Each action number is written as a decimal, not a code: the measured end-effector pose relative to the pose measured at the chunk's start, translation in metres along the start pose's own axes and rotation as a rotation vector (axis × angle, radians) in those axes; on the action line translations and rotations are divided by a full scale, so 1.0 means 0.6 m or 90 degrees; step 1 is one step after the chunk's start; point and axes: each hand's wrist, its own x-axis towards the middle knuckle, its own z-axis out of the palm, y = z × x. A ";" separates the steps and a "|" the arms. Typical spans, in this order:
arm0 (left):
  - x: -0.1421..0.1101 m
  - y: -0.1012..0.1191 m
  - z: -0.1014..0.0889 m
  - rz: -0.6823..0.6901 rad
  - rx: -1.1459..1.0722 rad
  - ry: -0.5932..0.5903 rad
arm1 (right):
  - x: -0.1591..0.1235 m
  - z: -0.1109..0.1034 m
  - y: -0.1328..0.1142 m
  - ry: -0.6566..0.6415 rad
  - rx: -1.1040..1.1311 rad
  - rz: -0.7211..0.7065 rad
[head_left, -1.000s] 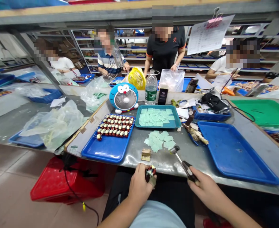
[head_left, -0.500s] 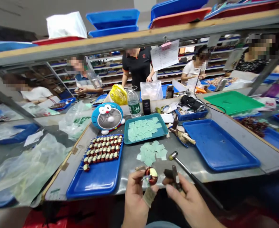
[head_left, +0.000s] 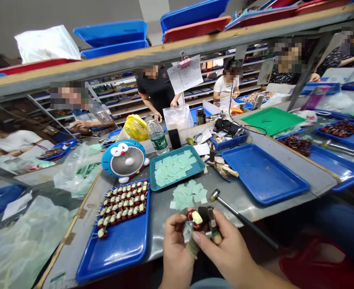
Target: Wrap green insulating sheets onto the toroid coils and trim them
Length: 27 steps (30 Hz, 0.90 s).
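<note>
My left hand point(head_left: 177, 243) is closed on a copper-wound ring coil point(head_left: 197, 218) that carries a pale yellow piece. A greenish-grey wrap covers the left thumb. My right hand point(head_left: 229, 243) grips a small dark tool point(head_left: 211, 220), its exact kind unclear, with a brownish end showing below the fingers. The tool's dark part is beside the coil, and the right thumb reaches against or close to the coil. Just beyond the hands lie loose pale green paper pieces point(head_left: 189, 195). To the left, rows of similar coils point(head_left: 124, 202) stand in a blue tray point(head_left: 121, 249).
A hammer point(head_left: 240, 216) lies right of my hands, its handle past the table edge. Behind stand a teal tray point(head_left: 153, 180) of green papers, a cartoon-faced fan point(head_left: 124, 160), a water bottle point(head_left: 157, 138) and another blue tray point(head_left: 267, 172). Several people work across the bench.
My right hand has brought the dark tool leftward up to the coil, so both hands now meet. The head view has turned and tilted slightly.
</note>
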 end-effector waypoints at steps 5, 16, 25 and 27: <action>-0.003 -0.003 -0.012 0.072 0.097 0.009 | 0.003 -0.003 -0.002 0.001 0.032 0.038; 0.032 0.043 -0.085 0.039 0.207 -0.246 | 0.034 0.007 0.013 -0.050 0.400 0.280; 0.058 0.037 -0.114 -0.035 0.125 -0.229 | 0.026 0.074 0.021 0.018 0.420 0.249; 0.073 0.054 -0.125 -0.101 0.056 -0.288 | 0.028 0.073 0.019 0.007 0.377 0.252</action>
